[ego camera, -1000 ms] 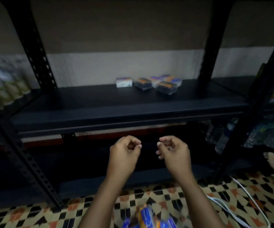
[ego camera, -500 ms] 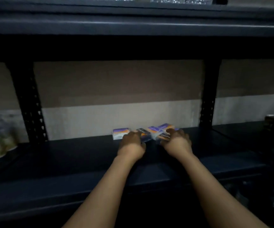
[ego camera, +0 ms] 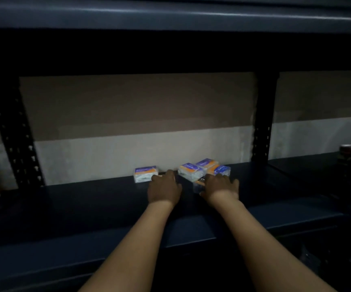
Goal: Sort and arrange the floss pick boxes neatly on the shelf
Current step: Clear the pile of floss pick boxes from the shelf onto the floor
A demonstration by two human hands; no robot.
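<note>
Both arms reach forward over the front lip of the shelf (ego camera: 107,199), forearms roughly parallel, backs of the hands up. Left hand (ego camera: 164,189) rests over a dark box (ego camera: 163,173) of which only a thin edge shows past the fingertips; fingers bent down over it, but whether they pinch it or only lie on it cannot be told. Right hand (ego camera: 220,185) lies on a clear box (ego camera: 199,184) with an orange and dark label, fingers spread forward across its top, thumb out to the side, and no curl around the box is visible, so this reads as pressing or steadying, not gripping. Just beyond both sets of fingertips, at the back of the shelf, a loose cluster of three boxes (ego camera: 207,168) sits skewed and overlapping. One single box (ego camera: 145,173) stands apart, just left of the left hand, squared against the back wall (ego camera: 98,157). Judgement: the cluster is crooked because it has not yet been straightened. Each hand covers one front box, probably to slide it into line with the squared one. Lighting is dim and edges are blurred.
</note>
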